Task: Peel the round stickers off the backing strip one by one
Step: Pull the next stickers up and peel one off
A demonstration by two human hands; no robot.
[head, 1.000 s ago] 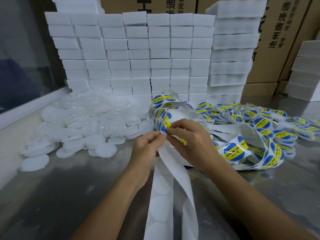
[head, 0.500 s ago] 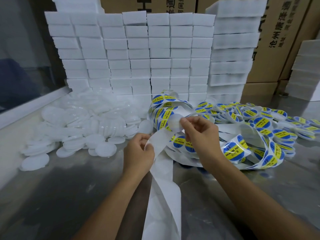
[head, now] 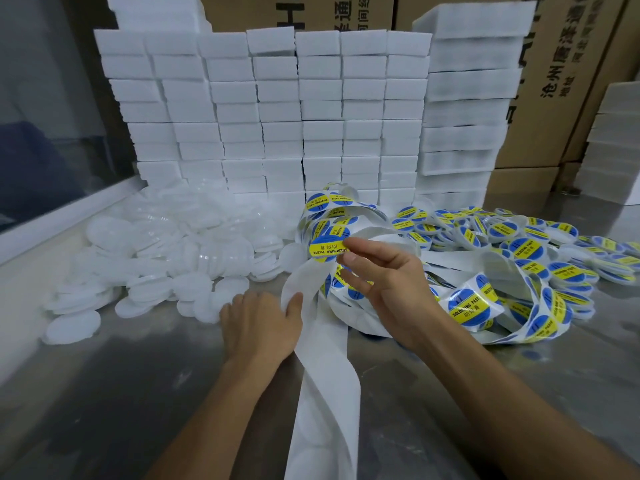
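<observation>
A long white backing strip [head: 325, 368] runs from the bottom centre up into a tangled heap of strip with round blue-and-yellow stickers [head: 471, 303]. My right hand [head: 384, 285] pinches one peeled round sticker [head: 325, 248] between thumb and forefinger, lifted clear of the strip. My left hand [head: 259, 327] lies low on the steel table, its thumb holding the bare strip by its left edge. The bare part of the strip shows empty round outlines.
A pile of white round lids [head: 166, 251] covers the table's left. White foam blocks [head: 298, 119] are stacked like a wall at the back, with cardboard boxes [head: 561, 84] behind. Labelled lids [head: 540, 237] lie scattered at the right. Steel table [head: 114, 393].
My right hand has pulled a sticker off the strip and lifted it up and away. My left hand has dropped lower and leftward, still holding the strip.
</observation>
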